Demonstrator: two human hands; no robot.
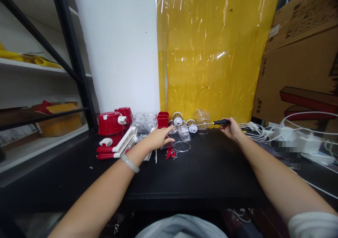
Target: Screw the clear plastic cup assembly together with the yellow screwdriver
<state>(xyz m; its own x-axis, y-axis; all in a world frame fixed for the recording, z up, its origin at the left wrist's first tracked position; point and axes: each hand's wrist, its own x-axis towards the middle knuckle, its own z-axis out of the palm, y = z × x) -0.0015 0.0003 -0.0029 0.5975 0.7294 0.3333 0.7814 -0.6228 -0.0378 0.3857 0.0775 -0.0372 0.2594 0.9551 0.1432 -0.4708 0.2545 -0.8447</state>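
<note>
My right hand [230, 128] is closed around the black and yellow handle of a screwdriver [218, 122]. Its long shaft points left, with the tip close to a clear plastic container [184, 133]. My left hand [160, 138] grips that container from the left, thumb below and fingers above; its exact grasp is partly hidden. Just in front lie small red pieces [170, 153] and a few screws. Behind the container are white-capped cylinders [177, 119] and red square cups [163, 119].
Red housings [111, 122], white parts with red handles [124, 142] and clear cups [144, 118] crowd the left of the black table [206, 174]. White cables and adapters [310, 142] lie at right, before a large cardboard box [298, 61]. A shelf rack [68, 47] stands left.
</note>
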